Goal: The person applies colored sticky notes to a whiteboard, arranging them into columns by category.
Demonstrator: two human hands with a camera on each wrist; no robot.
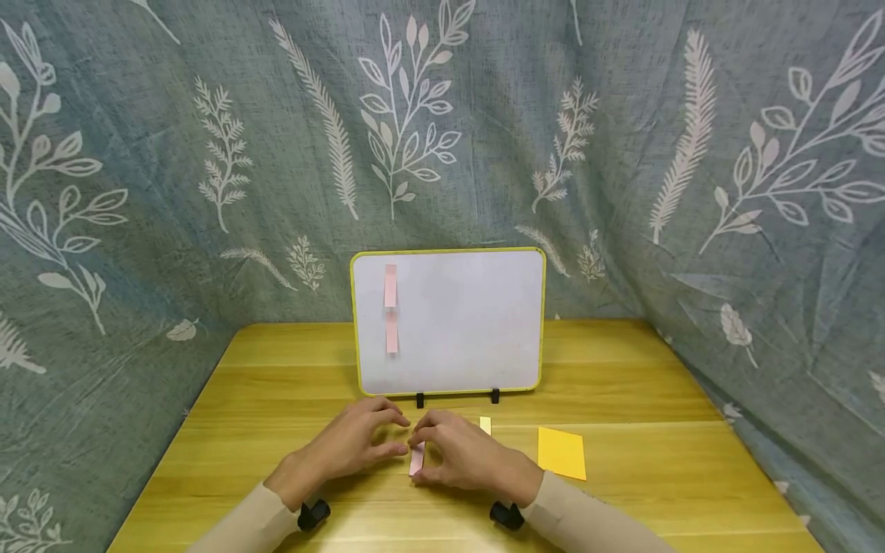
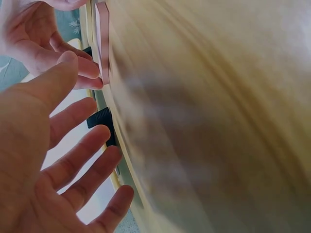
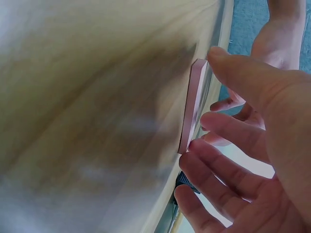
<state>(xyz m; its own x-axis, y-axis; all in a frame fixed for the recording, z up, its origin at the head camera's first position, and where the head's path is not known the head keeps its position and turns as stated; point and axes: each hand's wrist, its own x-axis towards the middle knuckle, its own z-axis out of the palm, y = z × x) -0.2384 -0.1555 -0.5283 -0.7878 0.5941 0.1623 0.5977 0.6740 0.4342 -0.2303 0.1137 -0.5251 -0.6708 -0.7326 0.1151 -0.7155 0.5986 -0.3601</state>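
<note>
Wooden tabletop (image 1: 276,384), pink pad (image 1: 416,461) between hands (image 1: 466,455)

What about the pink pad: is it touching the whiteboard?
Apart. The head view shows it: the pink pad is by the right hand, and table shows between them and the whiteboard.

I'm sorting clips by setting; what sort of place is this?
Probably an indoor, curtained-off workspace: grey-green leaf-print fabric curtain hangs behind and beside a yellowish wood-grain table, on which stands a rectangular white board with a yellow frame.
</note>
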